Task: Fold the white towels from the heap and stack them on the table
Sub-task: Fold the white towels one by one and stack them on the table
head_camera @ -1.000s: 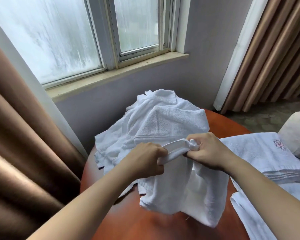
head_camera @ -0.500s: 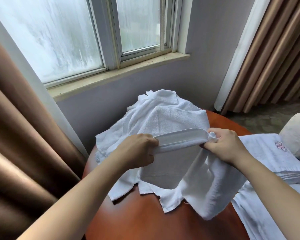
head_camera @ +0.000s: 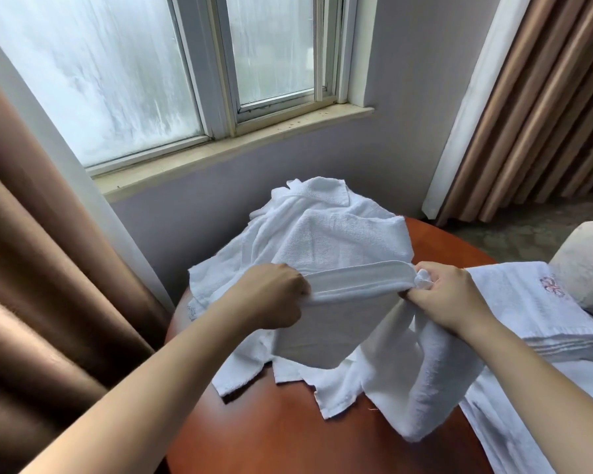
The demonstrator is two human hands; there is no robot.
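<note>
Hanging over surface, before heap: towel, top hem gripped by left hand and right hand, fingers curled. Hem best kept taut, corners levelled before folding; folded stack located right.

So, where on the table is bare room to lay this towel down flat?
The biggest bare patch is the near part of the round table, in front of the held towel and left of the flat towel. A narrow bare strip lies at the far edge, between the heap and the folded stack. The far left and right are crowded.
</note>
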